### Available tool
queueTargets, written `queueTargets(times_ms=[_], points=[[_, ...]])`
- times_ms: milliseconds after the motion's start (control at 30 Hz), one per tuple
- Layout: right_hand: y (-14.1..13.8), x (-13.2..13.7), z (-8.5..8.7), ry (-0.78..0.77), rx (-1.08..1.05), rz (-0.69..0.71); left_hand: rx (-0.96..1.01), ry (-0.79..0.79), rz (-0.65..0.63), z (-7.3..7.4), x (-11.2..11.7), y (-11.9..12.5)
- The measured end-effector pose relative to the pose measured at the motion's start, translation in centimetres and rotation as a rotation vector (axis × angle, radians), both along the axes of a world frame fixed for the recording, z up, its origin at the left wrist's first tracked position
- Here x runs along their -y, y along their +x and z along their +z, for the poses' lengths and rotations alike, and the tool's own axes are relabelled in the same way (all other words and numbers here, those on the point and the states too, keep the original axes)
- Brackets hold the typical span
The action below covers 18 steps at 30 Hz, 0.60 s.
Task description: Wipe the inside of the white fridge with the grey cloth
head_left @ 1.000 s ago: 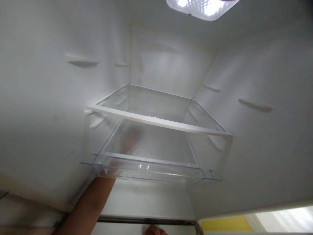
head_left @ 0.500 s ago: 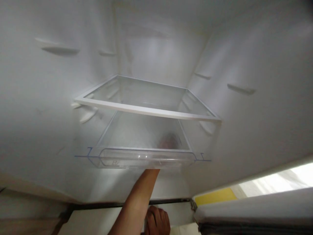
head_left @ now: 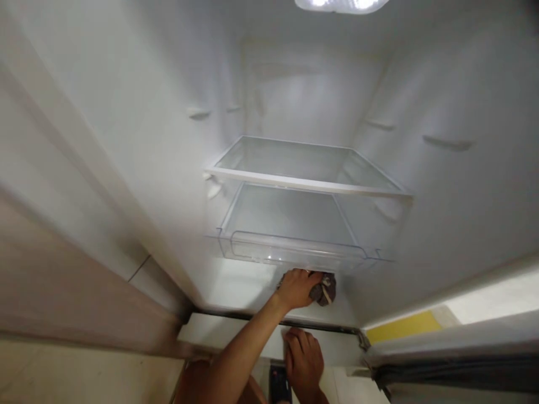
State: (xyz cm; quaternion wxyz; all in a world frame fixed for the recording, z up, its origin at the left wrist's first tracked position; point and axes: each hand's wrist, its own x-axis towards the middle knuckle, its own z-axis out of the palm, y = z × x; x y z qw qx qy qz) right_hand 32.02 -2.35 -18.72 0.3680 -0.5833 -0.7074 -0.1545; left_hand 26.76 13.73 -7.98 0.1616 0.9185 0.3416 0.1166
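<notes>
Gray cloth [head_left: 325, 289]'s bunched in L grip [head_left: 296, 288], sticking out thumb side.

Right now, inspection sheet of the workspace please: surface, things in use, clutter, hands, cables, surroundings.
Surface: white floor, below the clear tray.
Things in use: cloth, dark with pale patches, bunched.
Clutter: dark object, bottom centre; identity unclear.
Hands: left hand holds the cloth; right hand at the white ledge, grip unclear.
Cables: nothing seen.
Surroundings: glass shelf above the tray; lamp lit; yellow patch at right.
</notes>
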Motion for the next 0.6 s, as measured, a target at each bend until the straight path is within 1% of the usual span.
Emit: queueTargets(times_ms=[100,233,300,367,467,533,600], points=[[0.3,0.0,-0.6,-0.005,-0.010,0.027,-0.069,0.001,0.255,0.1,-0.5,-3.8],[0.3,0.1,-0.8,-0.011,-0.041,0.034,-0.103,-0.014,0.618,0.1,-3.2,-9.2],[0.2,0.0,-0.7,-0.010,-0.054,0.037,-0.100,-0.051,0.751,0.0,-4.5,-11.4],[0.3,-0.1,-0.6,-0.010,-0.067,0.049,-0.069,-0.107,0.830,-0.2,-5.4,-12.9],[0.6,-0.3,-0.8,-0.005,-0.069,0.077,0.049,-0.198,0.898,-0.7,-6.0,-13.7],[0.8,-0.4,-1.2,0.015,-0.044,0.107,0.179,-0.265,0.939,-0.9,-6.1,-13.8],[0.9,-0.4,-1.7,0.033,-0.025,0.117,0.352,-0.344,0.974,-1.0,-6.2,-13.8]])
